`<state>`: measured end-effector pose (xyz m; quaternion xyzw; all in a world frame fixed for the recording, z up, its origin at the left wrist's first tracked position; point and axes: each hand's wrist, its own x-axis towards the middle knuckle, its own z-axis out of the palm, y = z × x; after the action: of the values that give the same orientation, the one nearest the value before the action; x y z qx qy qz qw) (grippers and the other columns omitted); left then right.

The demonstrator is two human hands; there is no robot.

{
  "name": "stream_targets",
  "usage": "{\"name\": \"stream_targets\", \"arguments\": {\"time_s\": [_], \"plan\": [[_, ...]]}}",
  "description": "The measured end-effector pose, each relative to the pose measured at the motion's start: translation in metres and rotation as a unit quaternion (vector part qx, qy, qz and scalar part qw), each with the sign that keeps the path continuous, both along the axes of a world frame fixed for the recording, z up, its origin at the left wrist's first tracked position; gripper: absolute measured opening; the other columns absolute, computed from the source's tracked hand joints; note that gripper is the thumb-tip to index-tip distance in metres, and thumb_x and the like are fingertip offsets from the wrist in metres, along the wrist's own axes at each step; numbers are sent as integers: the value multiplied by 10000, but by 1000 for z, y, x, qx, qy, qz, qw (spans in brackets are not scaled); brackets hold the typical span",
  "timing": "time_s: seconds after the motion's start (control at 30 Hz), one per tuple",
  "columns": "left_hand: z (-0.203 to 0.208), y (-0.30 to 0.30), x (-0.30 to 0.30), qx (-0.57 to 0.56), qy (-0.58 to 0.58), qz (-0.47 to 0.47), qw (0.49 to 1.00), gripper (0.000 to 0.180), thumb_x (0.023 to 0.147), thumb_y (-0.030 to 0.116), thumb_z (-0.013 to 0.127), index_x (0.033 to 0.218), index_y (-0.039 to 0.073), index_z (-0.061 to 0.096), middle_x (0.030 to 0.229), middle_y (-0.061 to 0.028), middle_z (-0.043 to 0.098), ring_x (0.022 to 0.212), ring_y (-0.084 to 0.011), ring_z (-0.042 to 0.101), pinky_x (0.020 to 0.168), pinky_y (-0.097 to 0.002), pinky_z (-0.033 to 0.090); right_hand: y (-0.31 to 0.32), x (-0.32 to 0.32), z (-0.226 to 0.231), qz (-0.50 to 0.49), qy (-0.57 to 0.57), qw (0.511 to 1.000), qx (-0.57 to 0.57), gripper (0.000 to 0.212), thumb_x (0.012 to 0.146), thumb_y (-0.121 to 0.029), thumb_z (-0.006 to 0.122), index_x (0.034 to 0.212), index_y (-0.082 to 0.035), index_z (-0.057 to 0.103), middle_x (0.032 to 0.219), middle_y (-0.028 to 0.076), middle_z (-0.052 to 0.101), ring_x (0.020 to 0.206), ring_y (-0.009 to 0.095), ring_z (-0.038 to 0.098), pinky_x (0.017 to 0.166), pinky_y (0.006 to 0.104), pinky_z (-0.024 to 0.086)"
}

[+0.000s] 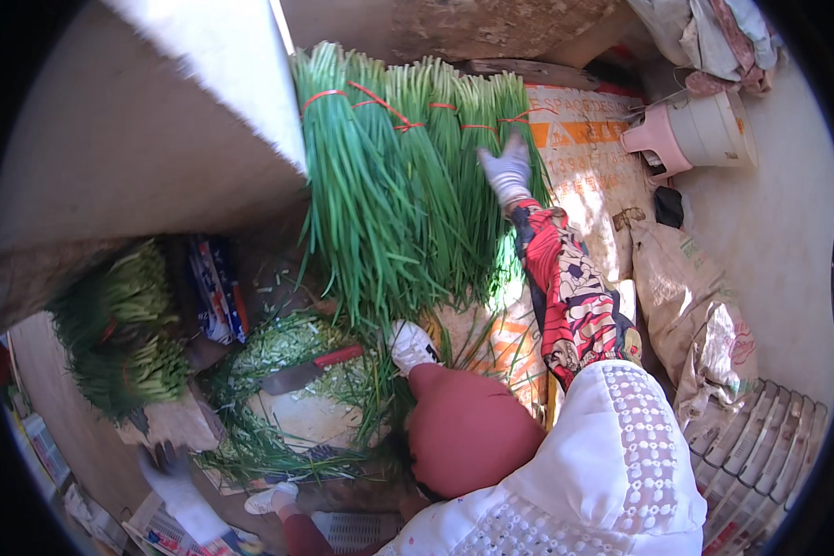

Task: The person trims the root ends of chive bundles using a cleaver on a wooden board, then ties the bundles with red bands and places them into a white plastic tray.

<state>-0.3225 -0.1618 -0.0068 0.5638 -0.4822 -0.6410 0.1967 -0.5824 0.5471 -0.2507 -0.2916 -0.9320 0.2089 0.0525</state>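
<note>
Green above all in the head view: tied bunches of long leaves (380,204) laid side by side along the upper left part of a printed sheet (579,135), pale ends toward its top edge, leaf tips trailing down toward a heap of cuttings (298,335). At the rightmost bunch (510,93), the right hand (507,173), gloved, grip unclosed, thumb and fingers spread over or against the leaves just below the red tie (517,120); too blurred to tell whether pressing or only hovering. Well apart, beyond the lower left of the heap, the left hand (165,474), also gloved, grip loose and apparently around nothing, just below a block (178,422) bearing smaller green bunches (134,296). On the cuttings, a knife (310,367) with its red handle toward a white shoe (412,347). Possible trouble first in the loose tie end sticking out past the rightmost bunch: easy to snag with a gloved finger, so apt to slip the band and spill leaves over the sheet. Likely a risk, too, in any pull by the pale end alone, with leaves overlapping along the row and so liable to tangle, bend or drag a neighbour. Most worth watching, by judgement, the knife: bare-bladed, and near enough to the shoe to be knocked by a shift of the foot.
</note>
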Motion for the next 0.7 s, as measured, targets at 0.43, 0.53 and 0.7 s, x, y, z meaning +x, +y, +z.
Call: {"name": "stream_targets", "arguments": {"time_s": [0.43, 0.53, 0.7], "plan": [[4, 204, 74, 32, -189, -177, 965, 356, 982, 146, 517, 1296, -13, 464, 1257, -147, 512, 1092, -242, 533, 892, -375, 546, 116, -3, -57, -79, -90, 954, -274, 1301, 594, -496, 852, 1522, -35, 65, 1451, 263, 387, 1304, 360, 446, 1064, 402, 383], [-43, 185, 110, 36, -129, -216, 967, 531, 911, 282, 613, 1333, -3, 465, 1199, -143, 599, 1119, -270, 576, 941, -375, 488, 105, -3, -41, -82, -88, 965, -232, 1190, 599, -395, 866, 1486, 11, 184, 1343, 230, 513, 1191, 319, 548, 981, 371, 456], [-50, 197, 105, 44, -123, -337, 933, 558, 875, 158, 656, 1355, -33, 445, 1146, -122, 582, 1026, -234, 597, 867, -322, 522, 120, 27, -8, -94, -6, 960, -265, 709, 616, -285, 831, 1196, 26, 568, 1069, 176, 679, 971, 284, 662, 881, 355, 508]]}}
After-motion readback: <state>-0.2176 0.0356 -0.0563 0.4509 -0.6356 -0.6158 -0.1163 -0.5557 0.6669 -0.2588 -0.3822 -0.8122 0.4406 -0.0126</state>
